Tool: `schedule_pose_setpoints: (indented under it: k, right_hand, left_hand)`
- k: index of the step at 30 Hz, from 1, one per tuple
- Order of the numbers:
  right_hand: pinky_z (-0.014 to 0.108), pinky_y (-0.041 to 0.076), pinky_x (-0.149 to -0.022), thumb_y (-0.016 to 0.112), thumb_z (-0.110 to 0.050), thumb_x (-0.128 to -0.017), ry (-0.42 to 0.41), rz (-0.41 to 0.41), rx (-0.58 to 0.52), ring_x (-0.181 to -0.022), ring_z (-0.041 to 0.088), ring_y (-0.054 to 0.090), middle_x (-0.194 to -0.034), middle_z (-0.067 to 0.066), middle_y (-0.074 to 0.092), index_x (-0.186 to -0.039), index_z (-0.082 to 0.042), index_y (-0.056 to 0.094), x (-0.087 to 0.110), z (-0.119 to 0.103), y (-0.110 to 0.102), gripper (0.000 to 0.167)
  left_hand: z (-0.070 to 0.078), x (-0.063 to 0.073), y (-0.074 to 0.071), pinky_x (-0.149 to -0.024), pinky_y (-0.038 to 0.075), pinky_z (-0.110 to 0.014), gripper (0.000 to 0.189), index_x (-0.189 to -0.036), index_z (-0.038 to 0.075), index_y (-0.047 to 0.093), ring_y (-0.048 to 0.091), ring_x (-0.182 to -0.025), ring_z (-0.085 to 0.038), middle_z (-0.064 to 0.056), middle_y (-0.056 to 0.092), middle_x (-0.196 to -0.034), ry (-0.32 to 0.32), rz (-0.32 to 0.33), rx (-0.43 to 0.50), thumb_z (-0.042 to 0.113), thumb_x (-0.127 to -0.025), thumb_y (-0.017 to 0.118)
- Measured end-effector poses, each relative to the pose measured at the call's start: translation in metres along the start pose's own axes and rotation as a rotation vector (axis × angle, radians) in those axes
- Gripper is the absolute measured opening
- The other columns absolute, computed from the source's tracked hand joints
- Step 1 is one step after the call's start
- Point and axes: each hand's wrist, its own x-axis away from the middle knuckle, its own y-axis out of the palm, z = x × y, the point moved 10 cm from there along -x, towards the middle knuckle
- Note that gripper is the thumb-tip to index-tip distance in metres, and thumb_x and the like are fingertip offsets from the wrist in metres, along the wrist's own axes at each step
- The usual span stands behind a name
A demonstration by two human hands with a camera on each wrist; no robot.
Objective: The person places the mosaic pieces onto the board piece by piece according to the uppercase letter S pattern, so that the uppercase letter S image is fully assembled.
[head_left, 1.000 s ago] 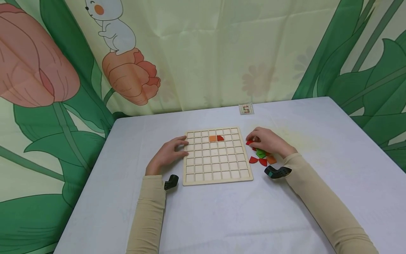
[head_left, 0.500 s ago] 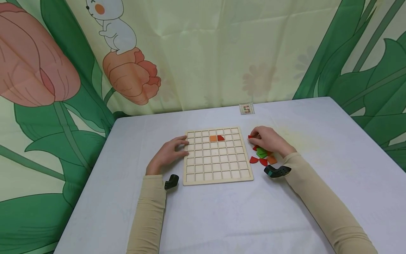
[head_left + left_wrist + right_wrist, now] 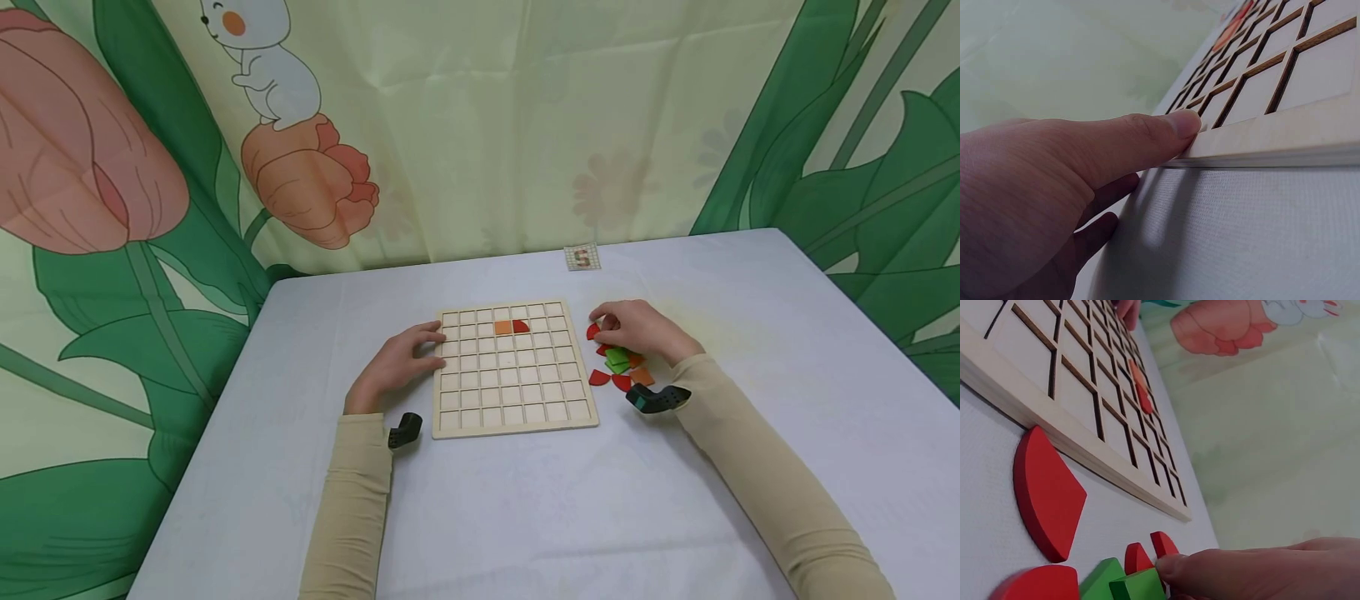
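Observation:
A wooden grid board (image 3: 480, 379) lies on the table with an orange square piece (image 3: 503, 327) and a red quarter-circle piece (image 3: 521, 327) side by side in an upper row. My left hand (image 3: 400, 362) rests at the board's left edge, fingers extended; in the left wrist view its thumb (image 3: 1182, 123) presses on the rim. Right of the board, my right hand (image 3: 637, 327) pinches another red quarter-circle piece (image 3: 593, 332) between thumb and fingers, close over the table. Beneath this hand lies a small pile with green pieces (image 3: 617, 361), partly hidden by it.
Nearer the front of the pile lie loose red quarter-circle pieces (image 3: 599, 377) and an orange piece (image 3: 642, 377). A small patterned card (image 3: 582, 257) sits at the table's back edge. Behind hangs a printed curtain (image 3: 480, 125).
My right hand has shifted slightly right, and the red quarter-circle piece in its fingers has turned, showing more of its face. The left hand and the board have stayed put.

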Motion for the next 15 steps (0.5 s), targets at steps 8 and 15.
schedule_pose_setpoints:
  k: [8,15]
  right_hand:
    - [0.040,0.053,-0.081,0.069,-0.012,-0.091,-0.031,0.054,-0.028,-0.092,0.027,0.056,-0.109,0.016,0.061,-0.120,0.002,0.065,-0.0024,-0.0010,-0.0002,0.033]
    - [0.040,0.052,-0.083,0.067,-0.010,-0.092,-0.092,0.075,-0.029,-0.094,0.026,0.056,-0.112,0.014,0.063,-0.115,0.000,0.070,-0.0023,-0.0064,-0.0009,0.026]
  left_hand:
    - [-0.0005,-0.0003,0.0000,-0.117,0.025,-0.045,0.047,-0.133,0.005,0.059,0.029,-0.144,-0.028,-0.006,0.040,-0.153,0.009,0.002,-0.002,0.020,-0.090,0.072]
    - [0.0009,0.0011,-0.0002,-0.116,0.025,-0.046,0.046,-0.132,0.004,0.060,0.029,-0.144,-0.029,-0.007,0.040,-0.153,0.016,0.005,-0.015,0.020,-0.091,0.071]
